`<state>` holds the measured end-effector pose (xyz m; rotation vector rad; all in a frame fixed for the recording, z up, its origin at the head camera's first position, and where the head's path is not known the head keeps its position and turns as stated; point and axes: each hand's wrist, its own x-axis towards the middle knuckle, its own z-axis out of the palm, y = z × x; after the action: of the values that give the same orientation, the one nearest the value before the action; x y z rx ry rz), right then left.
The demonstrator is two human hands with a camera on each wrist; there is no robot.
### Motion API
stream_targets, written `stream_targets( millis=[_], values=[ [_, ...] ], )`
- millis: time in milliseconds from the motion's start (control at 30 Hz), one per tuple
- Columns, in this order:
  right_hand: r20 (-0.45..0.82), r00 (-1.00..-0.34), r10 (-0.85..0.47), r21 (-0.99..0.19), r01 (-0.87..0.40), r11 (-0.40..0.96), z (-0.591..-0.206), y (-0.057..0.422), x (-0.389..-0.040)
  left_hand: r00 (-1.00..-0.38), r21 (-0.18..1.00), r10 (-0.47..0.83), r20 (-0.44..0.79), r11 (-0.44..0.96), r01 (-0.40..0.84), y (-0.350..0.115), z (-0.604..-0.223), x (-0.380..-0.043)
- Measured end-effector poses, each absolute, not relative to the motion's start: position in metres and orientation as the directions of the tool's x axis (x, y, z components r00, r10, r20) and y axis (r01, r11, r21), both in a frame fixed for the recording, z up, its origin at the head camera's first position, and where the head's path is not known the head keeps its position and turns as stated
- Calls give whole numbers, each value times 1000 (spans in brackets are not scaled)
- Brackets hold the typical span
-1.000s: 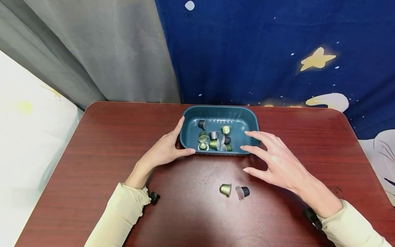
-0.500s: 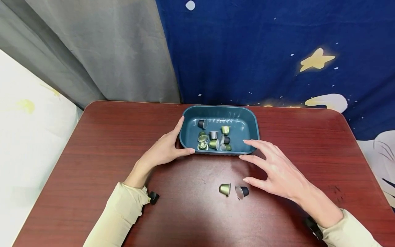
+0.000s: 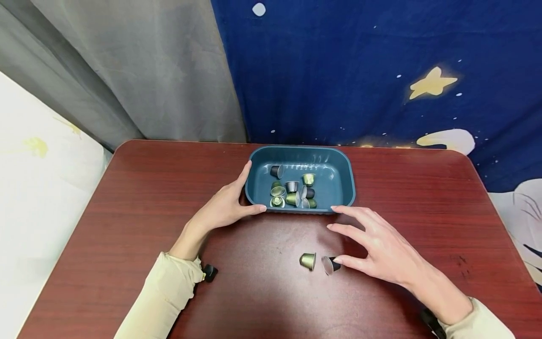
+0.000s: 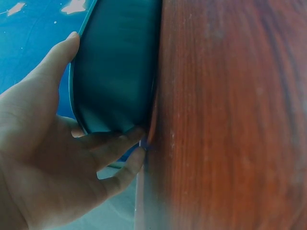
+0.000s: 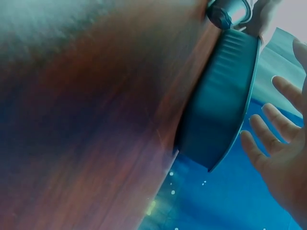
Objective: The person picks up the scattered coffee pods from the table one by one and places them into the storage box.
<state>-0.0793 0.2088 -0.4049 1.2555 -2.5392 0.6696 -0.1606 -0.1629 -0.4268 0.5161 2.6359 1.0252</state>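
Note:
In the head view a teal plastic bin (image 3: 334,186) stands near the table's far edge with several green, black and silver coffee capsules inside, among them a black capsule (image 3: 277,171). My left hand (image 3: 222,207) holds the bin's left end, thumb at the front rim and fingers along the side; the left wrist view shows the bin's wall (image 4: 115,67) against them. Two capsules lie on the table before the bin: a green capsule (image 3: 307,261) and a black capsule (image 3: 328,265). Above and right of the black one hovers my right hand (image 3: 381,245), fingers spread, holding nothing.
The reddish-brown wooden table (image 3: 148,188) extends to both sides of the bin. Behind it hang a grey curtain (image 3: 182,70) and a blue curtain (image 3: 338,70) with star and moon prints.
My right hand has drawn back from over the bin's right end toward the loose black capsule, fingers still spread. The left hand has stayed on the bin.

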Motion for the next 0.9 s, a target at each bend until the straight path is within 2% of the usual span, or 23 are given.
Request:
stream_targets(
  millis=[267, 900],
  values=[
    [287, -665, -690, -337, -744, 577, -411, 211, -71, -904, 684, 413, -115, 693, 229, -164, -425, -159],
    [197, -656, -728, -357, -740, 570, -423, 214, -66, -905, 689, 408, -119, 690, 221, -162, -425, -160]
  ],
)
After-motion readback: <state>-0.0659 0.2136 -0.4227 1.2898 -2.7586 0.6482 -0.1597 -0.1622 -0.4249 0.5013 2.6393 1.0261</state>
